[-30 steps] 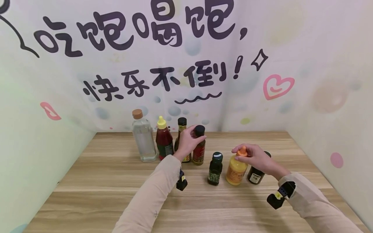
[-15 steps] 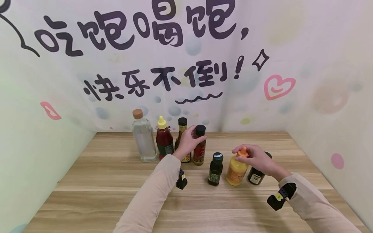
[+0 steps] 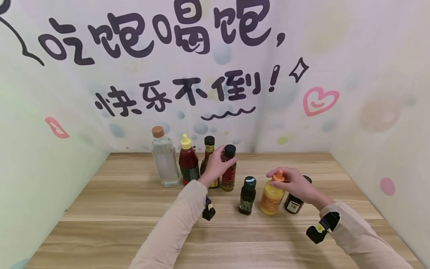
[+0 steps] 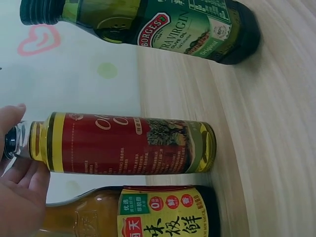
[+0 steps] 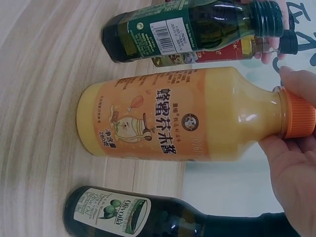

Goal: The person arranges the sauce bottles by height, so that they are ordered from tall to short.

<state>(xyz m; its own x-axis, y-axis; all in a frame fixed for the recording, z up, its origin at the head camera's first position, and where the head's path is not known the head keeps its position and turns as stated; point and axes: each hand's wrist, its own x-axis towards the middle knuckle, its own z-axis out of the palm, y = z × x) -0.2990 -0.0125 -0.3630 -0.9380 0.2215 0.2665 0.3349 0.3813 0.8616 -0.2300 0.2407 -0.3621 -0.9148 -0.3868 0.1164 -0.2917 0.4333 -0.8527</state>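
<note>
At the back of the table, my left hand (image 3: 215, 166) grips the neck of an olive oil bottle (image 4: 118, 144) with a red label and a black cap. The bottle stands upright. My right hand (image 3: 298, 185) holds a squeeze bottle of yellow honey mustard sauce (image 5: 168, 118) by its orange cap (image 5: 298, 118), thumb and fingers on opposite sides. Between the two held bottles stands a small green olive oil bottle (image 3: 247, 200). Just left of the red-label bottle is a soy sauce bottle (image 4: 168, 212), partly hidden behind my left hand in the head view.
A dark olive oil bottle (image 3: 293, 203) stands right of the mustard, partly behind my right hand. To the left are a red sauce bottle (image 3: 189, 162) with a yellow nozzle and a tall clear bottle (image 3: 166, 160). A printed cloth wall (image 3: 151, 74) closes the back.
</note>
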